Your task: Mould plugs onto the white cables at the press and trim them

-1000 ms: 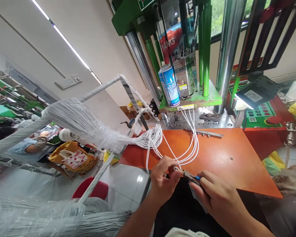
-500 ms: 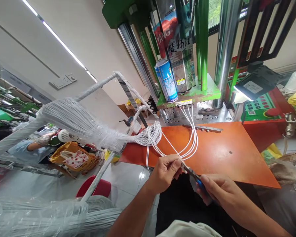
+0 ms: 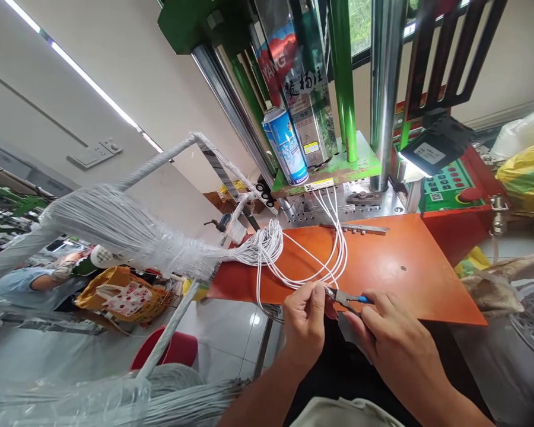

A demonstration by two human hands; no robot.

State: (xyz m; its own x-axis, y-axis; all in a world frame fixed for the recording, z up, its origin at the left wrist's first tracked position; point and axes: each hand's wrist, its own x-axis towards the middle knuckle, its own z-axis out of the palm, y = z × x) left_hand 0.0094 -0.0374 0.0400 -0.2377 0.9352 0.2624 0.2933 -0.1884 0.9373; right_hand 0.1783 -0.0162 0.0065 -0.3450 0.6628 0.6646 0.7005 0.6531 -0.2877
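My left hand (image 3: pixel 306 320) is closed in a pinch at the near edge of the orange board, gripping a white cable whose end is hidden by the fingers. My right hand (image 3: pixel 396 332) is wrapped round blue-handled pliers (image 3: pixel 343 297). The jaws of the pliers reach to my left fingertips; whether they bite on the cable I cannot make out. Several white cables (image 3: pixel 343 255) loop over the board behind my hands, from under the green press plate to a coiled bundle (image 3: pixel 267 246) on the left.
The orange board (image 3: pixel 382 261) carries a metal strip (image 3: pixel 360 229) near the press. On the green plate stands a blue spray can (image 3: pixel 287 145). A wrapped rack (image 3: pixel 160 163) with plastic-bound cables rises at left, a red bucket (image 3: pixel 178 354) below. A person (image 3: pixel 35 287) sits far left.
My right hand has turned and raised the pliers, and their handles now spread apart. My left hand stays on the cable. The whole view has shifted slightly.
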